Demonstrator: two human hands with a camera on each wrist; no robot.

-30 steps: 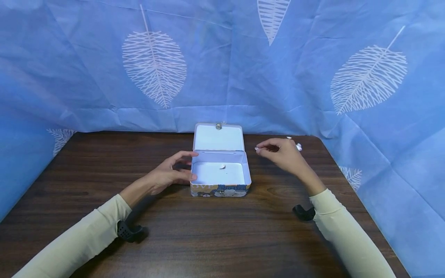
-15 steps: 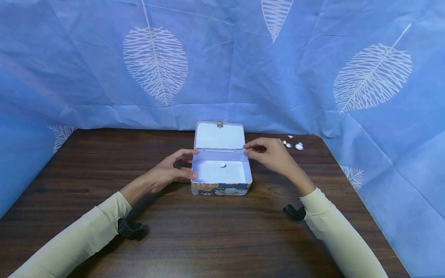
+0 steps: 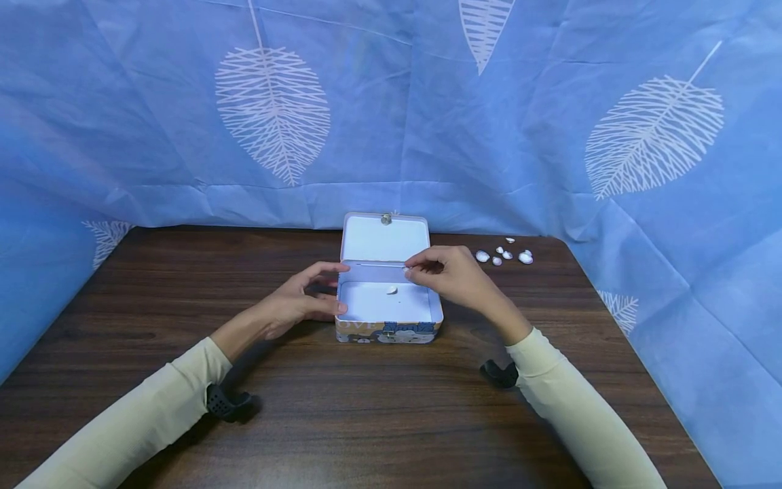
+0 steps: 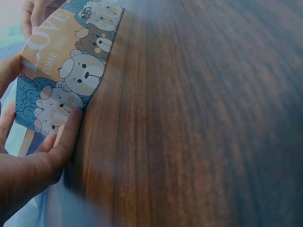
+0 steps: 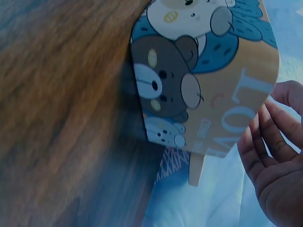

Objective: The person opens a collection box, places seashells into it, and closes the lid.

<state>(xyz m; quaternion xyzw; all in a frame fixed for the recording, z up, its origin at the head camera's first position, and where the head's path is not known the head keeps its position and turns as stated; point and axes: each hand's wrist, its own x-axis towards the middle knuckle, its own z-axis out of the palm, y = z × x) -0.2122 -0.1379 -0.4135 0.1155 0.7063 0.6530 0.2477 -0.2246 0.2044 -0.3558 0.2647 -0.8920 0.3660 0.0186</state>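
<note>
A small, boxy orange and blue tin box with bears on it (image 3: 360, 333) sits on the dark brown wooden worktop (image 3: 366, 414), its white lid (image 3: 386, 239) tipped back. A little white shell (image 3: 392, 291) lies inside the box. The right hand (image 3: 451, 275) pinches a tiny white bit (image 3: 406, 270) above the back of the box. The left hand (image 3: 296, 301) is spread around the box's left end, holding it. More small white shells (image 3: 526, 257) lie right of the box. A blue cloth with white leaves (image 3: 379, 136) hangs behind the box.
</note>
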